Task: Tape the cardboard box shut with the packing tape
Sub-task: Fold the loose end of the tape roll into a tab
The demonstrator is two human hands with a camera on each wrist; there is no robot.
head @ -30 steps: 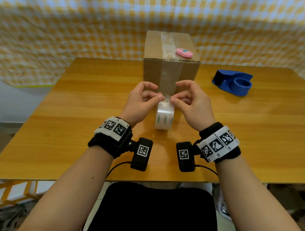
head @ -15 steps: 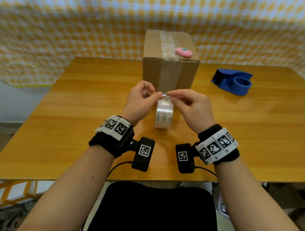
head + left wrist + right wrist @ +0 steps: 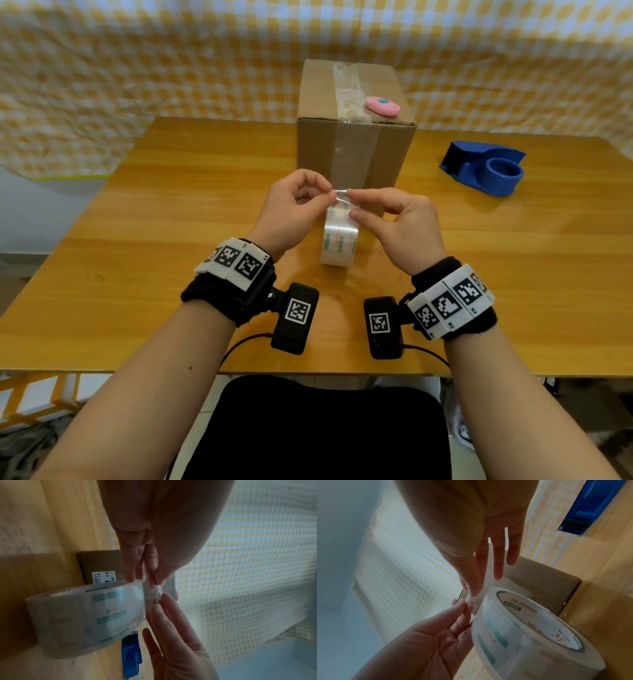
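Observation:
The closed cardboard box (image 3: 356,150) stands at the back middle of the wooden table (image 3: 171,222), with clear tape along its top seam. In front of it a roll of clear packing tape (image 3: 339,240) stands on edge below my hands; whether it rests on the table is unclear. My left hand (image 3: 330,197) and right hand (image 3: 351,202) meet above the roll, each pinching the short loose tape end (image 3: 342,192). The left wrist view shows the roll (image 3: 85,622) and the left hand (image 3: 154,585) pinching the tape end. In the right wrist view the right hand (image 3: 472,593) pinches it above the roll (image 3: 530,635).
A pink oval object (image 3: 382,106) lies on top of the box. A blue tape dispenser (image 3: 486,168) sits on the table to the right. A yellow checked cloth (image 3: 171,68) hangs behind the table.
Both hands have stayed at the tape end and risen slightly. The right hand's fingers have flattened onto the end, and a little more tape is peeled off the roll.

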